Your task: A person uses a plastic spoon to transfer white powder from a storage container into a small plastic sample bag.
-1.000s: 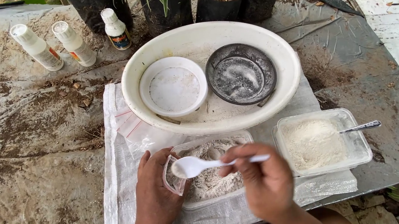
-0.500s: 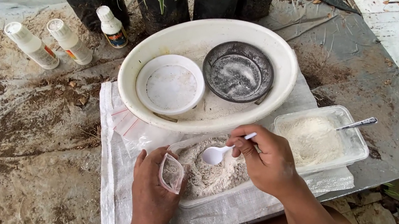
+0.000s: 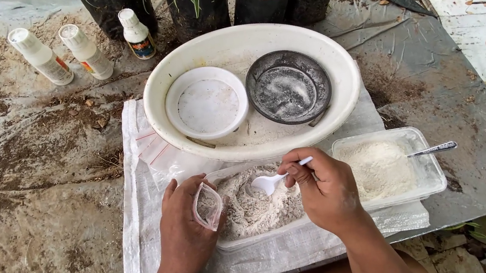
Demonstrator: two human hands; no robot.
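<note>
My left hand [image 3: 185,232] holds a small clear zip bag [image 3: 208,206] open at the left edge of a clear tray of grey-white powder [image 3: 257,207]. My right hand [image 3: 325,191] grips a white plastic spoon [image 3: 269,181], its bowl resting just above the powder in the middle of that tray. Right of it, a second clear tray [image 3: 387,168] holds finer white powder, and a metal spoon [image 3: 433,149] juts out of it over the right rim.
A large white basin [image 3: 345,71] behind the trays holds a white dish [image 3: 206,101] and a dark dish [image 3: 288,86]. Spare zip bags [image 3: 156,152] lie on a white woven sack [image 3: 142,233]. Three white bottles [image 3: 85,48] and black plant bags [image 3: 199,3] stand at the back.
My right hand has brought the white spoon down from above the bag to the powder in the tray. My left hand has kept the bag in place at the tray's left edge.
</note>
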